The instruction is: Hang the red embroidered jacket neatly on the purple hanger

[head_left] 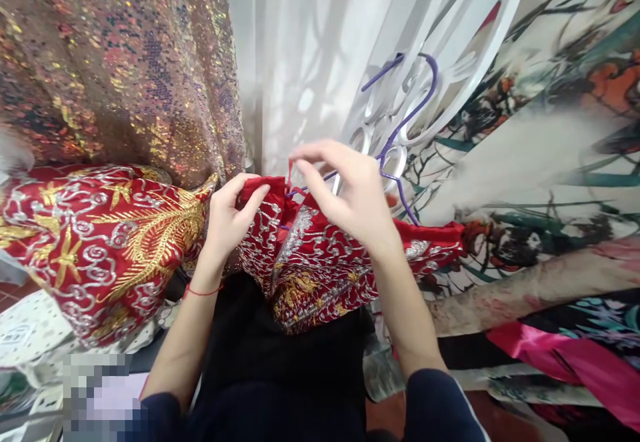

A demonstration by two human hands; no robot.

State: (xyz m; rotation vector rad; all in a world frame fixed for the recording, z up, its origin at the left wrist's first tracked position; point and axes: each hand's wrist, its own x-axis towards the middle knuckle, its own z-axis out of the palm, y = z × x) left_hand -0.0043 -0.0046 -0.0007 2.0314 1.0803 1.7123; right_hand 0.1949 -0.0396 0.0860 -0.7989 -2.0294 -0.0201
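At the far left top hangs a shiny cloth [120,62] full of small sparkly dots in gold, pink and purple. Under it lies a gold-stitched cloth [100,242], red with gold and silver swirls. Below that, in the corner, is a white thing [30,329] with small grey marks on it, too small to read.

Next comes the left hand [227,219]. It has a thin red string [200,291] round the wrist. Its thumb and fingers are closed on the top edge of the red cloth [310,269]. The red cloth is in the middle, right in front of the person, and it hangs down over the dark clothes [280,355] on the person's lap. It has silver and gold stitching too.

The right hand [350,192] is just above the red cloth. Its thumb and first finger are pinched together on a thin red strip at the top of the cloth. The other fingers are curled loosely.

Behind the hands is a white curtain [300,42]. A purple hanger [405,122] shows in front of it, with its hook up high. Its wire runs down behind the right hand towards the red cloth.

To the right is a big pale cloth [550,129] with painted leaves and orange flowers. At the bottom right lies a pink cloth [575,362], smooth and shiny.
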